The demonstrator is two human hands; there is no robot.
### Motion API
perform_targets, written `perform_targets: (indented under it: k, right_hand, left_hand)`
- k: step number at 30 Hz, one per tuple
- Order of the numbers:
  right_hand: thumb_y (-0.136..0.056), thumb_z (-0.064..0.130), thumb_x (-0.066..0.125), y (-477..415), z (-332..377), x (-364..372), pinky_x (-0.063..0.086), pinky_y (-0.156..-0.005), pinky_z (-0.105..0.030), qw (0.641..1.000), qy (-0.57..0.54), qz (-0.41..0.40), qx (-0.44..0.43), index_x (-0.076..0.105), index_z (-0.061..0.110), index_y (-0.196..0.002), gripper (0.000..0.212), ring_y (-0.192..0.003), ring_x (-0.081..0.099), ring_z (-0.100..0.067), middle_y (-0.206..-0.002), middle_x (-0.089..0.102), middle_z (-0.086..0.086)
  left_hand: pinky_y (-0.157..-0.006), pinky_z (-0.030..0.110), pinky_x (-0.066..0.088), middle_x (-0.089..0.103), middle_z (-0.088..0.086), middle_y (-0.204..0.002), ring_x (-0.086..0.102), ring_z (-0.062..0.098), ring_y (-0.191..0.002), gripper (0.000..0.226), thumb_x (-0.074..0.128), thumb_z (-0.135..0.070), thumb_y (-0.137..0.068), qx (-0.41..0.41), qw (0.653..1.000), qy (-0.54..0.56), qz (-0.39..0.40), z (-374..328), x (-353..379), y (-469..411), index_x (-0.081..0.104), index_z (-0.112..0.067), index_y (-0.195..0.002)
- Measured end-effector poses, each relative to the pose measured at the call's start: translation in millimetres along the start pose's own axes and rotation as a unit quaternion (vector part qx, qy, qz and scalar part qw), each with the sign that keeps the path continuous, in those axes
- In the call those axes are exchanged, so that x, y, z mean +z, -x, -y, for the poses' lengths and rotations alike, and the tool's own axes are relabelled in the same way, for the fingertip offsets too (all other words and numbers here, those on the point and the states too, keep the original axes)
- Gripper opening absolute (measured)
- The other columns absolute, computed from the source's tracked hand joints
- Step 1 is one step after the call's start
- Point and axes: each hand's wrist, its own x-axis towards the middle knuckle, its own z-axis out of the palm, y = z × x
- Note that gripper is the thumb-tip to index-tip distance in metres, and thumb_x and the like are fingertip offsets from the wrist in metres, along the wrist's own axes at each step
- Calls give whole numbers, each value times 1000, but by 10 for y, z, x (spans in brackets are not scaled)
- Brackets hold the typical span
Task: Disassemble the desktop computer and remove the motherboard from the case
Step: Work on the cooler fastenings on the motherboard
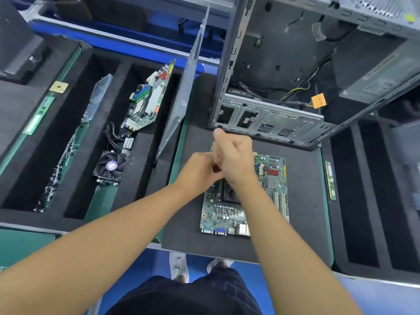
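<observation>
The green motherboard [270, 178] lies flat on a black foam mat [304, 201], outside the case. The open metal computer case [272, 119] stands just behind it, with loose cables and an orange connector [318, 100] hanging inside. Both hands meet above the board's upper left part. My right hand [236, 160] is curled into a fist with the thumb pointing up. My left hand [197, 171] presses against it from the left, its fingertips hidden behind the right hand. I cannot tell whether anything small sits between them.
A grey side panel [181, 98] leans upright left of the mat. Foam slots further left hold a second motherboard [150, 98], a cooler fan [110, 167], a memory stick [38, 114] and a processor chip [59, 87]. Another memory stick [330, 180] lies right of the mat.
</observation>
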Motion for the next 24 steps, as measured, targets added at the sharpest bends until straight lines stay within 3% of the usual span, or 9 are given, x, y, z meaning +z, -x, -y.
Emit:
perform_targets:
  k: [2, 4, 6, 9, 13, 15, 18, 20, 24]
  right_hand:
    - [-93, 30, 52, -113, 41, -110, 19, -49, -26, 992, -16, 126, 27, 29, 22, -42, 56, -43, 19, -18, -41, 25, 1]
    - [-94, 35, 51, -198, 82, -177, 21, -49, -28, 988, 3, 140, 62, 29, 23, -44, 56, -43, 20, -19, -42, 27, 0]
    - [-97, 40, 48, -214, 79, -176, 32, -50, -28, 991, 77, 88, 61, 36, 19, -47, 56, -44, 32, -20, -45, 36, -1]
    - [-99, 43, 47, -80, 38, -32, 38, -58, -15, 981, 183, -55, 33, 54, 15, -69, 41, -59, 48, -4, -64, 57, 2]
    - [-101, 42, 43, 54, 24, 155, 34, -54, -23, 975, 135, -173, 26, 42, 18, -64, 44, -56, 39, -9, -56, 43, 8]
    - [-100, 43, 45, 32, 33, 129, 26, -51, -29, 989, 78, -124, 10, 31, 20, -53, 54, -51, 29, -16, -50, 31, 1]
    - [-94, 48, 50, -110, 36, -60, 22, -47, -23, 996, -9, 75, 39, 30, 24, -43, 59, -42, 21, -17, -42, 25, 3]
    - [-92, 46, 52, -227, 43, -196, 21, -45, -20, 986, -53, 141, 74, 31, 23, -45, 56, -40, 17, -15, -41, 25, 2]
    - [-93, 43, 52, -323, 43, -350, 23, -45, -23, 978, -60, 187, 77, 34, 23, -47, 54, -41, 19, -16, -41, 28, 2]
  left_hand:
    - [-50, 11, 37, 40, -16, -46, 52, -3, -54, 32, 57, -41, -81, -40, 999, -3, 6, 24, 23, 8, 37, -35, -57]
    - [-53, 14, 39, 56, -13, -57, 56, 1, -59, 27, 72, -37, -83, -64, 997, -12, 36, 63, 49, -12, 54, -29, -64]
    - [-54, 21, 39, 57, -11, -60, 53, 4, -57, 26, 74, -31, -83, -74, 996, -9, 45, 27, 19, -35, 57, -22, -66]
    - [-48, 27, 28, 39, -12, -48, 38, 7, -45, 36, 53, -21, -84, -67, 997, -9, 42, -82, -61, -36, 32, -30, -56]
    - [-68, 47, 55, 65, 21, -75, 63, 39, -72, 24, 53, -3, -90, -122, 991, 5, 55, -115, -79, 1, 51, -17, -71]
    - [-59, 39, 51, 63, 16, -67, 63, 38, -69, 25, 60, -4, -88, -100, 994, -7, 42, -81, -66, 23, 52, -16, -67]
    - [-51, 22, 36, 53, -10, -55, 58, 13, -59, 34, 73, -26, -84, -79, 995, 2, 59, -53, -85, 27, 50, -26, -60]
    - [-59, 19, 43, 62, -13, -65, 59, 4, -65, 23, 79, -34, -81, -88, 993, 41, 74, 53, -89, 18, 62, -23, -70]
    - [-82, 23, 52, 72, -15, -86, 65, 1, -82, 5, 70, -21, -90, -86, 988, 72, 107, 328, -145, 113, 73, -23, -94]
